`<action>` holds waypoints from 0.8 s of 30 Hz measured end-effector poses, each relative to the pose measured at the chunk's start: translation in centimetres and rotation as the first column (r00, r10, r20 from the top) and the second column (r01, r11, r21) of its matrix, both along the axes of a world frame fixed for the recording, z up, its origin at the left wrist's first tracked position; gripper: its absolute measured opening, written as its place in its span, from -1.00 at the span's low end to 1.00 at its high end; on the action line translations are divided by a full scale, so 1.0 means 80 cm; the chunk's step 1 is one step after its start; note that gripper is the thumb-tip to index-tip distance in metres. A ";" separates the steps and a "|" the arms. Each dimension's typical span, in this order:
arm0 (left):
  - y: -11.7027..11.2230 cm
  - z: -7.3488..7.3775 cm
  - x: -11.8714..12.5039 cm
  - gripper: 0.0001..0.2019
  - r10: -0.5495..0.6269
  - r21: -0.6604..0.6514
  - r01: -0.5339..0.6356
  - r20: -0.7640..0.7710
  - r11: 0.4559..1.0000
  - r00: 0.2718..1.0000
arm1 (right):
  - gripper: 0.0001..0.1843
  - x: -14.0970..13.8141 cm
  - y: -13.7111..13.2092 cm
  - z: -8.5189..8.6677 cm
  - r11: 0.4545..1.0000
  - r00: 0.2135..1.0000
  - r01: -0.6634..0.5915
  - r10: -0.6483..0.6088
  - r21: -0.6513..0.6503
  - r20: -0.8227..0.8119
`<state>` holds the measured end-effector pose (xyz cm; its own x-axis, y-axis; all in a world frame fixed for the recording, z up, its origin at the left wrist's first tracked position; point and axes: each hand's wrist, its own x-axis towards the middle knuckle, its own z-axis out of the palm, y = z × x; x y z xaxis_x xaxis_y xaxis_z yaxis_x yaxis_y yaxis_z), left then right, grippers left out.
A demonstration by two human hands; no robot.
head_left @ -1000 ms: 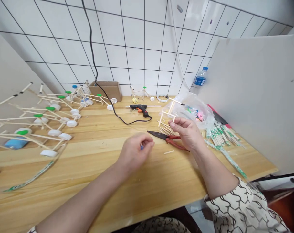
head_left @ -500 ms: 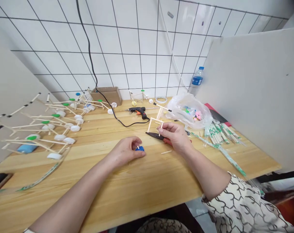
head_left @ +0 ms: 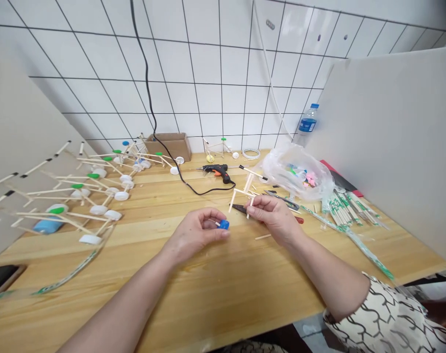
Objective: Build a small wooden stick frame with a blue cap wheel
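Observation:
Between the fingertips of my left hand (head_left: pixel 199 233) is a small blue cap (head_left: pixel 224 224) with a short pale stick showing at its side. My right hand (head_left: pixel 276 218) pinches one leg of a wooden stick frame (head_left: pixel 241 192), whose upper bar has black ends. Under the frame and partly behind my right hand lie red-handled pliers (head_left: pixel 239 208) on the table. A loose short stick (head_left: pixel 263 237) rests just below that hand.
Several stick models with white wheels (head_left: pixel 98 210) fill the left side. A glue gun (head_left: pixel 219 171) and cardboard box (head_left: pixel 171 143) sit farther back. On the right are scissors (head_left: pixel 287 201), a plastic bag (head_left: pixel 300 171), wrapped chopsticks (head_left: pixel 346 208) and a bottle (head_left: pixel 308 120).
The blue cap has been raised slightly off the table and turned in my left hand. My right hand still holds the frame, now a little lower. The whole view has shifted.

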<state>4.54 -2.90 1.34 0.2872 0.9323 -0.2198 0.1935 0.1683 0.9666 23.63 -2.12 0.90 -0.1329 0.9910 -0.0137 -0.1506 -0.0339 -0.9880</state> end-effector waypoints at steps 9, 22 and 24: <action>-0.014 -0.002 0.020 -0.59 0.164 -0.115 -0.138 0.253 0.984 0.953 | -0.84 -0.004 0.000 -0.010 0.998 0.999 -0.014 0.012 0.054 0.029; -0.018 -0.012 0.025 -0.54 0.200 -0.104 -0.174 0.359 0.979 0.911 | -0.82 -0.008 -0.007 -0.016 0.996 0.998 -0.058 0.056 0.071 0.024; -0.018 -0.014 0.025 -0.56 0.191 -0.101 -0.164 0.387 0.981 0.902 | -0.83 -0.008 -0.008 -0.017 0.994 0.997 -0.080 0.078 0.078 0.020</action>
<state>6.57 -4.32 0.22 0.1937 0.9635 -0.1848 -0.2383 0.2289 0.9438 22.96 -2.78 -0.44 -0.2112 0.9756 0.0607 -0.1341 0.0326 -0.9904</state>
